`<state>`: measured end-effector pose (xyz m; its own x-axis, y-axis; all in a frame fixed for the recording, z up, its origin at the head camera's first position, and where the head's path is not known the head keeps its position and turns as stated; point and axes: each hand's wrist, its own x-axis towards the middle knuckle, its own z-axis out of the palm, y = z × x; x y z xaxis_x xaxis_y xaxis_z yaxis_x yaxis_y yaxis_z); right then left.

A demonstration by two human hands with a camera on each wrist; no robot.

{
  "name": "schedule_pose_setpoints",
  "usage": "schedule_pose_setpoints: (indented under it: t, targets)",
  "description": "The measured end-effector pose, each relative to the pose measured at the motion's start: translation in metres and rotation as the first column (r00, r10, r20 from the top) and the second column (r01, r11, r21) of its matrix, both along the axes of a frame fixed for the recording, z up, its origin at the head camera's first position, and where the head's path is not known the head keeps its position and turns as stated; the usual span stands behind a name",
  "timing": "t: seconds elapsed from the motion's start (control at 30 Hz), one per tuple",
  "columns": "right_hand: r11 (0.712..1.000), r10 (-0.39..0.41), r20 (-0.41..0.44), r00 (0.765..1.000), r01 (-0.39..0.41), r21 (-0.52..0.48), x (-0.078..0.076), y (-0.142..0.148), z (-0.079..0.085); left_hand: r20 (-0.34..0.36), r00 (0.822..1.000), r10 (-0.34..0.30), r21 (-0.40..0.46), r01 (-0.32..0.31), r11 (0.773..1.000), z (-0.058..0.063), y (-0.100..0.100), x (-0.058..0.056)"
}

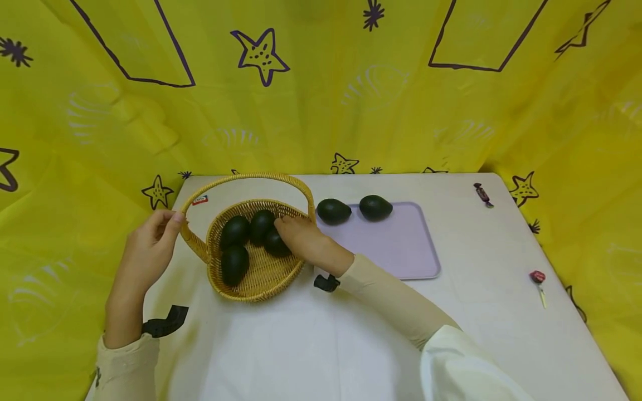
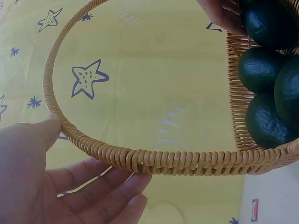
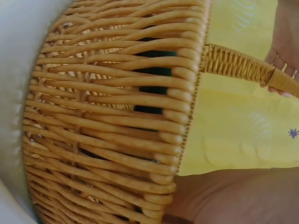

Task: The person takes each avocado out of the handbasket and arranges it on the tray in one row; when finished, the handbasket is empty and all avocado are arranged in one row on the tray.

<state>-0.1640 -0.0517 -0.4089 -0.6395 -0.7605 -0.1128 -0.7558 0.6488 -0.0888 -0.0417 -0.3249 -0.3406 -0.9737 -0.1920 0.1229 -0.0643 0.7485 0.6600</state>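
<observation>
Wicker basket [image 3: 117, 100] holds ovoid avocados [image 1: 234, 265].

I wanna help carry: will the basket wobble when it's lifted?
The basket might tip, since the avocados inside sit off-centre. They're rounded, so they could roll too. The handle looks thickly wound, so it probably won't flop.

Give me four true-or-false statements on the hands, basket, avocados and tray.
1. The left hand holds the arched handle of the tan wicker basket. True.
2. The right hand is outside the basket. False: the right hand touches a dark-green oval avocado inside.
3. Two more avocados sit at the far edge of the pale-purple rectangular tray. True.
4. The basket holds one avocado. False: four show inside.
</observation>
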Motion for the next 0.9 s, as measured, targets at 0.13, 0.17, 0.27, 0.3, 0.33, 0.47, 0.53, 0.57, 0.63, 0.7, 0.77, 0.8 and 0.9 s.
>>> schedule_pose_setpoints:
  t: [0.13,0.17,0.27,0.3,0.33,0.47,0.53,0.57,0.63,0.7,0.77,0.8,0.9]
  targets:
    - [1.000,-0.009,0.084,0.996,0.012,-0.027,-0.0017,0.0003,0.0012,-0.005,1.000,0.002,-0.006,-0.002,1.000,0.0001,0.0003,0.0000]
    - [0.999,-0.009,0.098,0.995,0.012,-0.033,-0.0022,0.0005,0.0017,-0.004,1.000,0.002,-0.006,-0.002,1.000,0.0000,0.0002,-0.0001]
    - [0.999,0.006,0.126,0.992,-0.001,-0.044,-0.0037,0.0016,0.0036,-0.001,1.000,0.003,-0.004,-0.003,1.000,-0.0004,-0.0002,-0.0004]
    - [0.999,0.009,0.134,0.991,-0.002,-0.048,-0.0041,0.0019,0.0043,-0.001,1.000,0.004,-0.003,-0.004,1.000,-0.0004,-0.0002,-0.0004]
    - [0.999,0.011,0.145,0.989,-0.003,-0.053,-0.0045,0.0023,0.0050,-0.001,1.000,0.004,-0.003,-0.004,1.000,-0.0003,-0.0003,-0.0003]
    - [0.996,0.019,0.183,0.983,-0.003,-0.085,-0.0061,0.0035,0.0064,-0.003,1.000,0.002,-0.003,-0.002,1.000,-0.0006,-0.0009,-0.0006]
    - [0.994,0.021,0.204,0.979,0.002,-0.110,-0.0066,0.0042,0.0061,-0.004,1.000,0.001,-0.004,-0.001,1.000,-0.0007,-0.0011,-0.0006]
    - [0.993,0.023,0.210,0.977,0.002,-0.120,-0.0067,0.0046,0.0058,-0.003,1.000,0.000,-0.002,0.000,1.000,-0.0008,-0.0012,-0.0006]
    - [0.990,0.023,0.227,0.974,0.010,-0.143,-0.0069,0.0053,0.0050,-0.002,1.000,-0.003,0.000,0.003,1.000,-0.0011,-0.0015,-0.0007]
    - [0.987,0.022,0.235,0.972,0.015,-0.157,-0.0070,0.0062,0.0041,-0.001,1.000,-0.004,-0.002,0.004,1.000,-0.0008,-0.0014,-0.0004]
    - [0.985,0.019,0.244,0.970,0.024,-0.169,-0.0070,0.0071,0.0033,-0.001,1.000,-0.005,-0.003,0.005,1.000,-0.0006,-0.0014,-0.0004]
    - [0.984,0.019,0.247,0.969,0.025,-0.174,-0.0070,0.0074,0.0029,-0.002,1.000,-0.005,-0.005,0.005,1.000,-0.0004,-0.0013,-0.0003]
    - [0.983,0.019,0.255,0.967,0.029,-0.182,-0.0070,0.0086,0.0016,-0.004,1.000,-0.005,-0.008,0.005,1.000,-0.0002,-0.0013,0.0001]
